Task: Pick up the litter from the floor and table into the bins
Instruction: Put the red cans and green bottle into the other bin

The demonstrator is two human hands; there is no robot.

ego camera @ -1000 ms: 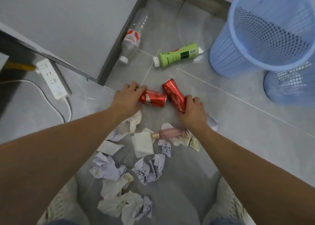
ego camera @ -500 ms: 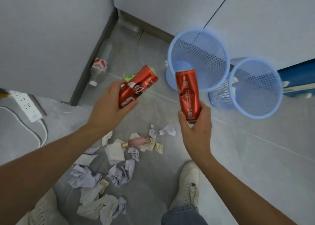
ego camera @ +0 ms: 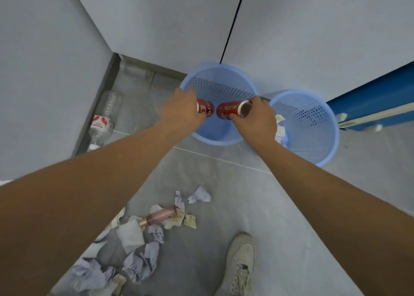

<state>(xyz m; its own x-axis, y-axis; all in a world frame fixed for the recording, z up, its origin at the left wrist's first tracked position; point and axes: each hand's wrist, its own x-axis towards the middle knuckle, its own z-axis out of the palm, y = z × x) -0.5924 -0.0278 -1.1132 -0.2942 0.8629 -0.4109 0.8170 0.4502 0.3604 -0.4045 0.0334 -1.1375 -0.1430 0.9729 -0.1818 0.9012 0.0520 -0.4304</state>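
Two shiny red cans now hang over the left bin [ego camera: 226, 140] – half a second ago they were held short of it. The left hand [ego camera: 182, 114] grips the left can [ego camera: 205, 110]; the right hand [ego camera: 257, 118] grips the right can [ego camera: 228, 110]. Two round blue mesh bins sit mid-frame – the right bin [ego camera: 322, 154] holds paper. Crumpled papers [ego camera: 139, 264] lie lower left.

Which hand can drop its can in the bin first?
Probably the right hand: its grip holds a red can over the middle of the left blue bin. The left hand sits at the rim, its can only just inside.
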